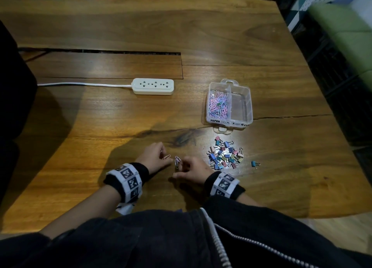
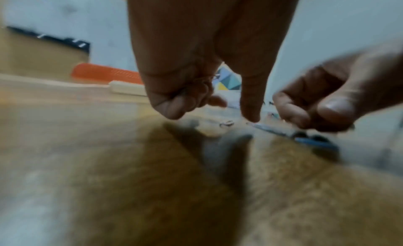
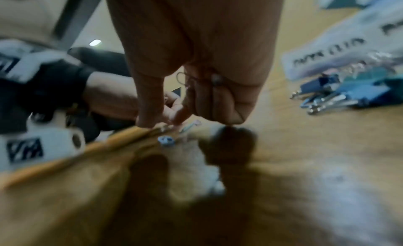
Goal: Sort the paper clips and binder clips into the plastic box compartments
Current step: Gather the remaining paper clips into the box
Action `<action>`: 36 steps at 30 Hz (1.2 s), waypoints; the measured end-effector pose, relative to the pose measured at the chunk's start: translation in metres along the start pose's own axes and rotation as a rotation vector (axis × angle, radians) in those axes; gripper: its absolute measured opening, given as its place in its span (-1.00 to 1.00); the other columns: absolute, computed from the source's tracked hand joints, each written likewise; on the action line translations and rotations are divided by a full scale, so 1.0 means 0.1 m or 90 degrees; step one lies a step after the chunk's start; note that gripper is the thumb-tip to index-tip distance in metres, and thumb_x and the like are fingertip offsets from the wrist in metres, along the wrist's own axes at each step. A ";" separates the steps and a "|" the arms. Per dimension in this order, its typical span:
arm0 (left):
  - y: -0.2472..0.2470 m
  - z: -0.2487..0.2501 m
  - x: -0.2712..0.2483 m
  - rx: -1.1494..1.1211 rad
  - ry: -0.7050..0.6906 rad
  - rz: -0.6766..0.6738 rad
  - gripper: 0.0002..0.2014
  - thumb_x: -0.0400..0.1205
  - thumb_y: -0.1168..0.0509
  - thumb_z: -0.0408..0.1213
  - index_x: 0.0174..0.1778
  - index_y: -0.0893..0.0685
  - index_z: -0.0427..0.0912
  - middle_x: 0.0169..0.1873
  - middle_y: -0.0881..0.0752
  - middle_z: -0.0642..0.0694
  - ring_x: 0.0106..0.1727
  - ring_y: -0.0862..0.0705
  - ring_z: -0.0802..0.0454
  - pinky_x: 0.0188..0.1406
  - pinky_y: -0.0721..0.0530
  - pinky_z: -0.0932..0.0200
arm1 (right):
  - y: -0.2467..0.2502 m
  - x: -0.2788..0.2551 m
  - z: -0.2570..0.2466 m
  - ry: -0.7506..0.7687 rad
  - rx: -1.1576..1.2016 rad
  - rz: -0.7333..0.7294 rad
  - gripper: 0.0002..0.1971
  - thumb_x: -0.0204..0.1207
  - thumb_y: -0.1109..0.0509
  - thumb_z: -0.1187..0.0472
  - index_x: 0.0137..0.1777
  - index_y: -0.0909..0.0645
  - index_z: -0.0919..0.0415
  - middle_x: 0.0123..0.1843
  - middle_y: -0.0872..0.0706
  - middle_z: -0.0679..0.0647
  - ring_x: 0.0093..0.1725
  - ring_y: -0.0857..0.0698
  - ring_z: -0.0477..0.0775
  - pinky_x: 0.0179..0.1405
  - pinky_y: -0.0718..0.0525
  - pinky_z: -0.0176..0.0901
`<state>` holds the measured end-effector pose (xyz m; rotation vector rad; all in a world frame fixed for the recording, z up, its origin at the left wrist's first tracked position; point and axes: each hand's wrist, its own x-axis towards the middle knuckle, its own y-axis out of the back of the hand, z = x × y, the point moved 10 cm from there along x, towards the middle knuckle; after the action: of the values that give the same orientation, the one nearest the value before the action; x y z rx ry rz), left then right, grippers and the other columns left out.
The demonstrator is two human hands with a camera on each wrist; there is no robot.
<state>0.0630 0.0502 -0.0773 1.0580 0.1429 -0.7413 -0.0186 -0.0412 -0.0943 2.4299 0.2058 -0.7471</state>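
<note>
Paper clips point(image 1: 177, 160) lie between both hands — fingers curled, each apparently pinching clips, though blurred.

Glossy grained wood table point(image 1: 241, 36); clear smooth plastic box point(image 1: 244, 98); white plastic power strip point(image 1: 153, 86).

Bare table point(image 1: 120, 117) is lying open at frame centre and left. A binder clip pile point(image 1: 225, 155) is blocking the lower right, below the plastic box point(image 1: 229, 105).

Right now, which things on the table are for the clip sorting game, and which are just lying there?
For the job:
- clear plastic two-compartment box
- pastel wire paper clips in its left compartment
- loose paper clips between the hands
- pile of coloured metal binder clips

Just lying about:
- white three-socket power strip
</note>
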 end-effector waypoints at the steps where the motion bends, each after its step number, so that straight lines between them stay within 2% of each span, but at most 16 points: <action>1: -0.02 0.01 0.01 0.071 -0.012 0.001 -0.78 0.51 -0.37 -0.06 -0.09 -0.51 -0.07 -0.10 -0.54 0.00 -0.08 -0.54 0.03 -0.17 -0.51 0.18 | 0.00 -0.01 -0.03 0.019 -0.063 0.013 -0.77 0.33 -0.52 0.06 -0.18 -0.53 0.10 -0.20 -0.64 0.08 -0.17 -0.58 0.02 -0.16 -0.57 -0.11; 2: -0.03 0.03 0.01 0.110 -0.020 0.001 -0.76 0.53 -0.35 -0.05 -0.01 -0.54 -0.08 -0.02 -0.55 -0.02 0.02 -0.56 0.00 -0.04 -0.54 0.12 | -0.01 -0.02 -0.07 0.036 -0.106 0.021 -0.75 0.33 -0.51 0.06 -0.10 -0.55 0.13 -0.11 -0.68 0.12 -0.12 -0.60 0.05 -0.10 -0.59 -0.09; 4: -0.02 0.06 0.01 0.126 -0.028 0.003 -0.80 0.58 -0.28 -0.07 0.01 -0.57 -0.10 0.04 -0.58 -0.07 0.08 -0.58 -0.05 0.06 -0.55 0.07 | -0.01 -0.04 -0.10 0.056 -0.159 0.020 -0.75 0.40 -0.45 0.09 -0.01 -0.56 0.19 0.01 -0.69 0.16 -0.01 -0.63 0.11 0.04 -0.63 -0.01; 7: -0.06 0.08 0.00 0.146 -0.040 -0.032 -0.83 0.65 -0.18 -0.10 -0.04 -0.55 -0.12 -0.03 -0.56 -0.07 0.05 -0.58 -0.07 0.04 -0.53 0.07 | -0.03 -0.06 -0.05 0.046 -0.189 -0.020 -0.83 0.51 -0.33 0.15 0.02 -0.54 0.23 0.05 -0.65 0.18 0.02 -0.60 0.12 0.06 -0.59 -0.04; 10: -0.10 0.07 0.01 0.097 -0.031 -0.073 -0.85 0.68 -0.12 -0.15 -0.17 -0.47 -0.11 -0.17 -0.50 -0.04 -0.08 -0.53 -0.03 -0.11 -0.47 0.14 | 0.03 -0.09 0.03 0.039 -0.171 -0.025 -0.93 0.53 -0.30 0.16 -0.13 -0.48 0.12 -0.09 -0.58 0.08 -0.12 -0.54 0.01 -0.10 -0.52 -0.18; 12: -0.09 0.03 0.02 -0.095 0.014 -0.079 -0.78 0.68 -0.11 -0.25 -0.31 -0.42 -0.10 -0.33 -0.47 -0.04 -0.27 -0.47 0.00 -0.33 -0.39 0.18 | 0.11 -0.10 0.13 0.017 -0.031 -0.017 -0.84 0.51 -0.33 0.22 -0.28 -0.45 0.08 -0.24 -0.57 -0.02 -0.22 -0.54 -0.06 -0.17 -0.54 -0.25; 15: -0.14 -0.01 -0.01 -0.532 0.102 -0.108 -0.74 0.62 -0.07 -0.46 -0.40 -0.39 -0.17 -0.45 -0.46 -0.10 -0.53 -0.41 0.07 -0.61 -0.34 0.28 | 0.22 -0.15 0.24 -0.040 0.300 -0.015 -0.78 0.48 -0.35 0.34 -0.35 -0.50 0.09 -0.31 -0.61 0.00 -0.26 -0.60 -0.05 -0.10 -0.64 -0.20; 16: -0.14 -0.01 -0.01 -0.626 0.117 -0.109 -0.74 0.58 -0.06 -0.52 -0.41 -0.38 -0.18 -0.45 -0.48 -0.12 -0.57 -0.42 0.09 -0.69 -0.35 0.32 | 0.25 -0.17 0.26 -0.051 0.365 -0.020 -0.78 0.48 -0.34 0.36 -0.35 -0.51 0.11 -0.32 -0.61 0.01 -0.28 -0.60 -0.06 -0.17 -0.63 -0.26; 18: -0.16 0.00 0.00 -0.681 0.134 -0.114 -0.74 0.54 -0.05 -0.59 -0.39 -0.38 -0.18 -0.45 -0.47 -0.13 -0.55 -0.41 0.07 -0.75 -0.35 0.36 | 0.28 -0.20 0.24 -0.052 0.454 -0.045 -0.78 0.48 -0.30 0.40 -0.36 -0.52 0.15 -0.36 -0.60 0.02 -0.33 -0.55 -0.06 -0.29 -0.54 -0.32; 20: -0.21 0.05 0.01 -0.571 0.123 -0.126 -0.77 0.58 -0.10 -0.51 -0.36 -0.42 -0.15 -0.44 -0.45 -0.09 -0.50 -0.37 0.07 -0.66 -0.33 0.33 | 0.32 -0.20 0.21 -0.044 0.524 -0.062 -0.76 0.47 -0.29 0.45 -0.38 -0.52 0.18 -0.44 -0.67 0.01 -0.36 -0.56 -0.05 -0.32 -0.52 -0.32; 22: -0.22 0.12 0.00 -0.329 0.071 -0.118 -0.79 0.60 -0.25 -0.28 -0.35 -0.44 -0.09 -0.40 -0.49 -0.02 -0.42 -0.43 0.10 -0.49 -0.37 0.29 | 0.36 -0.18 0.19 -0.039 0.561 -0.063 -0.75 0.46 -0.27 0.49 -0.37 -0.50 0.19 -0.52 -0.70 -0.03 -0.47 -0.60 -0.13 -0.49 -0.55 -0.43; 24: -0.21 0.16 -0.03 -0.073 0.023 -0.087 -0.76 0.50 -0.38 -0.06 -0.30 -0.45 -0.04 -0.34 -0.54 0.03 -0.32 -0.49 0.09 -0.39 -0.42 0.23 | 0.37 -0.17 0.16 -0.030 0.595 -0.064 -0.77 0.46 -0.25 0.54 -0.25 -0.49 0.19 -0.54 -0.69 -0.02 -0.55 -0.61 -0.20 -0.61 -0.51 -0.48; 26: -0.21 0.19 -0.06 0.074 -0.003 -0.062 -0.73 0.47 -0.39 0.01 -0.20 -0.46 -0.04 -0.25 -0.56 0.03 -0.22 -0.53 0.05 -0.28 -0.48 0.18 | 0.37 -0.15 0.12 -0.021 0.619 -0.073 -0.72 0.47 -0.22 0.55 -0.04 -0.51 0.15 -0.50 -0.70 -0.01 -0.49 -0.64 -0.17 -0.57 -0.54 -0.47; 28: -0.20 0.22 -0.06 0.091 -0.018 -0.052 -0.80 0.53 -0.35 -0.04 -0.19 -0.48 -0.04 -0.22 -0.58 0.00 -0.15 -0.57 0.00 -0.20 -0.52 0.13 | 0.35 -0.13 0.07 -0.019 0.617 -0.085 -0.68 0.50 -0.18 0.54 0.04 -0.55 0.13 -0.43 -0.68 0.00 -0.46 -0.62 -0.15 -0.51 -0.56 -0.45; 32: -0.21 0.17 -0.07 0.061 0.003 -0.088 -0.83 0.57 -0.28 -0.19 -0.34 -0.50 -0.01 -0.21 -0.67 -0.06 -0.13 -0.64 -0.03 -0.09 -0.62 0.08 | 0.34 -0.04 0.01 -0.036 0.565 -0.036 -0.74 0.49 -0.18 0.56 -0.20 -0.59 0.22 -0.35 -0.61 0.08 -0.49 -0.60 -0.17 -0.56 -0.51 -0.46; 36: -0.21 0.13 -0.10 0.074 -0.009 -0.107 -0.82 0.57 -0.26 -0.19 -0.35 -0.47 -0.02 -0.29 -0.62 -0.04 -0.18 -0.62 -0.03 -0.20 -0.58 0.11 | 0.35 0.08 -0.02 -0.022 0.328 0.067 -0.82 0.43 -0.39 0.38 -0.32 -0.51 0.15 -0.35 -0.58 0.01 -0.35 -0.55 -0.08 -0.40 -0.55 -0.40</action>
<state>0.0395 0.0391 -0.0814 1.1603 0.1795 -0.9177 -0.0005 -0.0689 -0.0797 2.8771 -0.1498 -0.8778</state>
